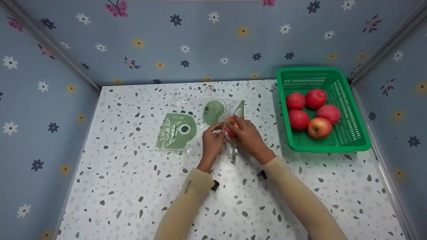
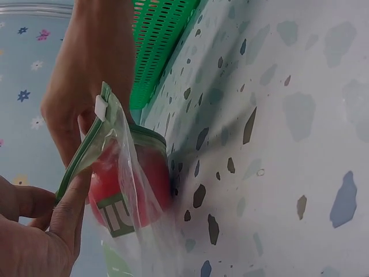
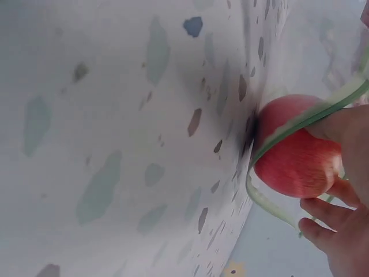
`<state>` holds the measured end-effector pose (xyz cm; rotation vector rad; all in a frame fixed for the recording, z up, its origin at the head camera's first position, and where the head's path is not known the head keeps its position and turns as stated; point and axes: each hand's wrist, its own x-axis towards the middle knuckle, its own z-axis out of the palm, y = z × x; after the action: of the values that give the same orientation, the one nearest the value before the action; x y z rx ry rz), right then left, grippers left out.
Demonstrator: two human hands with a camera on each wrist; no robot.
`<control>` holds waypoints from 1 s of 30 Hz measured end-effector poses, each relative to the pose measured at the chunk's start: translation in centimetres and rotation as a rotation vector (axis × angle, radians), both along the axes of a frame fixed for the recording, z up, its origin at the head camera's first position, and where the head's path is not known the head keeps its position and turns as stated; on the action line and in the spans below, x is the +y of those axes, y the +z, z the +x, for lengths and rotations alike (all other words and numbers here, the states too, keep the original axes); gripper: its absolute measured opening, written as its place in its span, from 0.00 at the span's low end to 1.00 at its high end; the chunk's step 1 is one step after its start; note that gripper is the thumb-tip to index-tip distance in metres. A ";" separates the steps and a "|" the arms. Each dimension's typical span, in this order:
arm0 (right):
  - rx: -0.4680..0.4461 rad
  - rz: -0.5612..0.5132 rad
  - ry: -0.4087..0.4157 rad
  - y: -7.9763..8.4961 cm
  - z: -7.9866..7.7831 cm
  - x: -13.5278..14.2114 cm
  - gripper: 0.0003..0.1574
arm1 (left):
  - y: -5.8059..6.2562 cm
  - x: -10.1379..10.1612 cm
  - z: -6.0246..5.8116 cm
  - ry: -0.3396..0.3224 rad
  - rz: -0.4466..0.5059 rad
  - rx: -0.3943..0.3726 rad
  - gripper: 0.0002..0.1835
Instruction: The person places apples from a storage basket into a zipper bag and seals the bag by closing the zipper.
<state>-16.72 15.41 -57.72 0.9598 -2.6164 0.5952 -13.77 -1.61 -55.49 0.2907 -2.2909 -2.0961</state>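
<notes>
A clear zip bag [image 1: 186, 141] with a green dinosaur print lies at the middle of the table, its mouth turned right. My left hand [image 1: 212, 143] pinches the green zip edge between thumb and fingers. A white slider [image 2: 101, 108] sits on that edge. In the bag's mouth is a red apple [image 3: 302, 164], partly inside behind the clear plastic. From the right, my right hand [image 1: 248, 138] grips this apple, fingers and thumb around it. The left wrist view shows a green printed label [image 2: 117, 215] over the apple.
At the right, a green plastic basket [image 1: 362, 145] holds several red apples [image 1: 319, 128]. The speckled white table [image 1: 126, 193] meets flowered blue panels [image 1: 200, 40] at the back and both sides.
</notes>
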 end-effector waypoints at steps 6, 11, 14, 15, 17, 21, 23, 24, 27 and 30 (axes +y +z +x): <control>-0.003 0.012 -0.018 -0.4 -0.3 -0.5 0.37 | -0.2 0.0 -0.1 -0.001 0.009 0.015 0.15; -0.047 -0.023 -0.003 -0.7 -0.5 -0.7 0.32 | -0.3 -0.1 0.0 -0.003 0.026 0.030 0.17; -0.064 -0.040 0.020 -0.7 -0.6 -0.6 0.31 | -0.3 -0.2 0.0 -0.002 0.023 0.041 0.17; -0.073 -0.046 0.028 -0.7 -0.6 -0.6 0.31 | -0.3 -0.2 0.0 -0.002 0.021 0.041 0.17; -0.101 -0.044 0.031 -0.6 -0.5 -0.4 0.33 | -0.2 -0.2 0.0 -0.002 0.020 0.035 0.17; -0.150 -0.042 0.013 -0.3 -0.4 -0.2 0.40 | -0.1 -0.1 -0.1 -0.005 0.007 0.025 0.17; -0.153 -0.042 0.001 -0.2 -0.4 -0.1 0.43 | -0.1 -0.1 -0.1 -0.004 0.005 0.023 0.16; -0.149 -0.047 -0.001 -0.2 -0.3 -0.1 0.44 | -0.1 0.0 -0.1 -0.003 0.004 0.022 0.16; -0.118 -0.073 0.002 0.0 -0.1 0.0 0.42 | -0.2 0.0 -0.2 -0.001 0.010 0.020 0.16; -0.090 -0.091 -0.008 0.4 0.4 0.3 0.41 | -0.3 0.0 -0.2 0.000 0.016 0.024 0.16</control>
<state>-16.28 15.70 -57.31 0.9138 -2.6444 0.7651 -13.94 -1.64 -55.82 0.2636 -2.2621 -2.1068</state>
